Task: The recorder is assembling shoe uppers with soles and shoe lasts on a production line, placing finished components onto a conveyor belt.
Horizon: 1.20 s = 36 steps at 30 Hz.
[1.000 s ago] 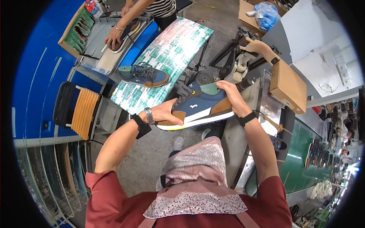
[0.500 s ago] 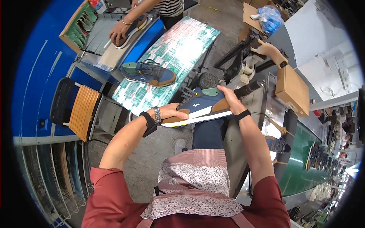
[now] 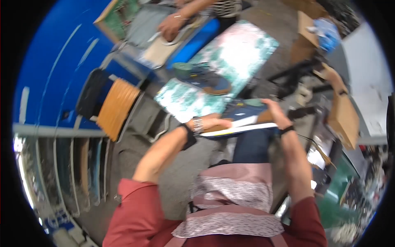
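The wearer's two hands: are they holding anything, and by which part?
Yes, a blue-and-brown shoe: the left hand holds it at the toe, the right hand at the heel.

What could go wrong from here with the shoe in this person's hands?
The held shoe seems supported only by the fingers of the left hand near its toe and of the right hand at its heel, so either end might slip. A second shoe sits on the green-and-white table with its toe near the edge; a bump could knock it off.
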### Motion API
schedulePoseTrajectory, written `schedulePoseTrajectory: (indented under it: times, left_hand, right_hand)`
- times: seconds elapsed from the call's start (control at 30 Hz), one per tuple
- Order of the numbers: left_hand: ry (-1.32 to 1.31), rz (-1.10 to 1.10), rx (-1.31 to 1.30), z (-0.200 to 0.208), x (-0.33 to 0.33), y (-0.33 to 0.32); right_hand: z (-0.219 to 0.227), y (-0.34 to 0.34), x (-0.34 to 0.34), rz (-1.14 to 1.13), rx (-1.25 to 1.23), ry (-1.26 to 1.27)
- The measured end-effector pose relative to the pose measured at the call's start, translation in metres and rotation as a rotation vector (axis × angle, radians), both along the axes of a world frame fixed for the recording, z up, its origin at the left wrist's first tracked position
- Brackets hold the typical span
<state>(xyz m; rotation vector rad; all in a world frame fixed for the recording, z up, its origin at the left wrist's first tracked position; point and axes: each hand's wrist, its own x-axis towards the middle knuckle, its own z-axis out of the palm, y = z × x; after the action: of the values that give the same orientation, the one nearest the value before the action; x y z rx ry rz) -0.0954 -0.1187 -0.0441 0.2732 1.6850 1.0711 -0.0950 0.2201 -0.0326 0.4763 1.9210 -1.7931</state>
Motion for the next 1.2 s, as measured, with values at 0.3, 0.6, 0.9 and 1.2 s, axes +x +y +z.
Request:
schedulePoseTrajectory:
  times: [0.3,0.6,0.9,1.2]
  left_hand:
    - [0.163,0.138,0.040,-0.032,-0.004,-0.008]
    - [-0.018,0.249,0.287,-0.020,0.018,0.009]
    - [0.070,0.173,-0.024,-0.015,0.024,-0.008]
    - [0.024,0.420,0.024,-0.009,0.077,-0.009]
  right_hand:
    - [0.001,-0.027,-0.009,-0.111,0.057,0.015]
    - [-0.011,-0.011,0.001,-0.126,0.103,-0.049]
    - [-0.019,-0.020,0.027,-0.257,0.057,-0.038]
    - [-0.018,-0.035,0.026,-0.249,-0.035,0.000]
